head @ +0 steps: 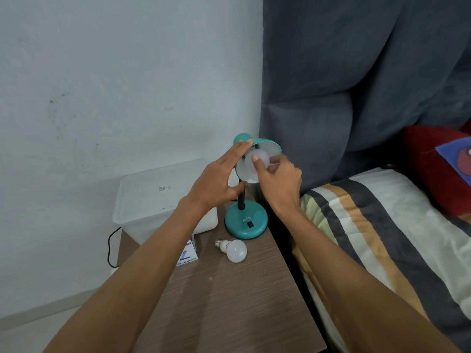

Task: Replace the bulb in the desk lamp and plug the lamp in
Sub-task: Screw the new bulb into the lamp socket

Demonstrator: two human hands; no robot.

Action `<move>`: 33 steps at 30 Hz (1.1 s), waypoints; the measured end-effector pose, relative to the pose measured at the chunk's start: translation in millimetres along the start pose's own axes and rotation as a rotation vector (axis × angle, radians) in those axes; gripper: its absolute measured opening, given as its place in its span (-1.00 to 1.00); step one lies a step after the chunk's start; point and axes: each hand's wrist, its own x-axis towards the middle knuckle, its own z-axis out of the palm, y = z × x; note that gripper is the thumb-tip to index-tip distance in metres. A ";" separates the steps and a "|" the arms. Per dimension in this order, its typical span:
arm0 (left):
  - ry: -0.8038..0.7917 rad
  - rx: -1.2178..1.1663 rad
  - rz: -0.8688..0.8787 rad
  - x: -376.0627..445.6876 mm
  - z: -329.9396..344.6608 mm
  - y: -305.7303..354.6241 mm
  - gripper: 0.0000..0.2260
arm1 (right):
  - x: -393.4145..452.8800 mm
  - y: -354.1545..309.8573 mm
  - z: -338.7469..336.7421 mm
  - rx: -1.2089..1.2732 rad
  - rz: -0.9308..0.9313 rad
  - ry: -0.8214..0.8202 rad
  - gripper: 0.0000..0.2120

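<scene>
Lamp: bulb point(257, 159) sits inside the teal shade point(274, 146).
Right hand point(277, 179): fingers pinching that bulb.
Left hand point(216, 182): fingers spread, steadying the shade.
Risk: cross-threading, if it turns crooked.

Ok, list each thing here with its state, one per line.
Bulb in the shade: gripped by right hand.
Lamp shade: tilted, steadied by left hand.
Spare bulb: lying loose on the table.
Bulb box: on the table.
Storage box: lid on.
</scene>
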 end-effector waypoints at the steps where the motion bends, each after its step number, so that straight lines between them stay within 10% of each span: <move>1: -0.002 0.003 -0.001 0.1 0.2 0.0 -0.15 | 2.1 -0.1 -0.1 -0.026 0.043 0.015 -0.50; 12: -0.006 -0.030 -0.005 -0.3 0.2 1.0 -0.19 | -7.5 0.9 5.9 -0.049 -0.261 -0.001 -0.55; 33: -0.031 -0.011 -0.050 -1.7 -3.4 9.7 -0.19 | -7.4 -3.4 1.3 -0.044 -0.125 -0.051 -0.46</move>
